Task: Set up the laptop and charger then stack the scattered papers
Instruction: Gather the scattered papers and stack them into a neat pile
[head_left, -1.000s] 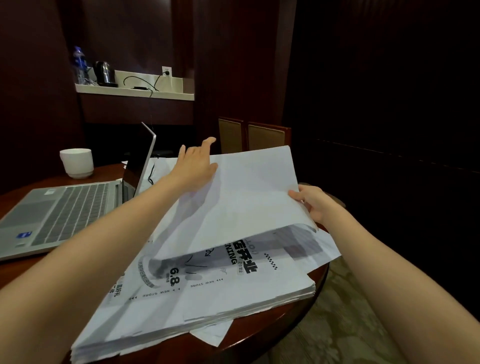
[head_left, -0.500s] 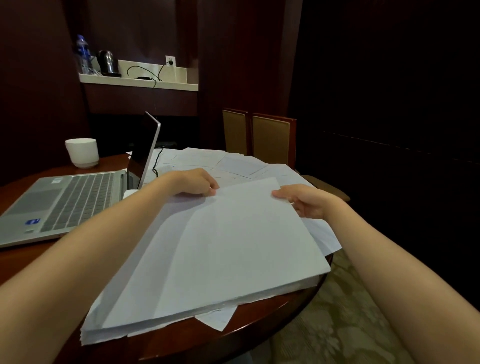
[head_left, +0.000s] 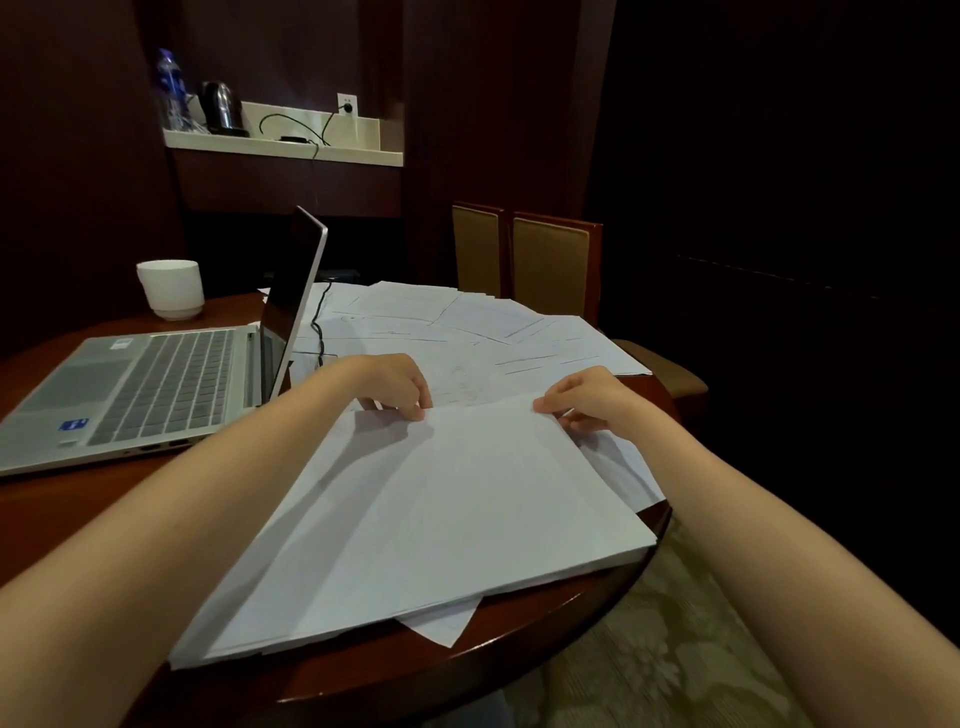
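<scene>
A thick stack of white papers (head_left: 441, 519) lies on the round dark wooden table (head_left: 78, 519), its near corner past the table's edge. My left hand (head_left: 387, 382) pinches the far left corner of the top sheet. My right hand (head_left: 589, 397) grips the far right corner of the stack. Behind the hands, several loose sheets (head_left: 467, 327) lie scattered across the far side of the table. An open silver laptop (head_left: 156, 384) sits at the left, screen edge-on. A black charger cable (head_left: 318, 327) runs down behind the screen onto the papers.
A white cup (head_left: 171, 288) stands behind the laptop. Two padded chairs (head_left: 550, 265) are at the table's far side. A wall shelf (head_left: 283, 145) holds a kettle, a water bottle and a plugged-in cable. Patterned carpet (head_left: 675, 649) lies to the right.
The lifted top sheets have been laid flat on the stack, hiding the printed page. Both hands moved to the stack's far corners and closed on them.
</scene>
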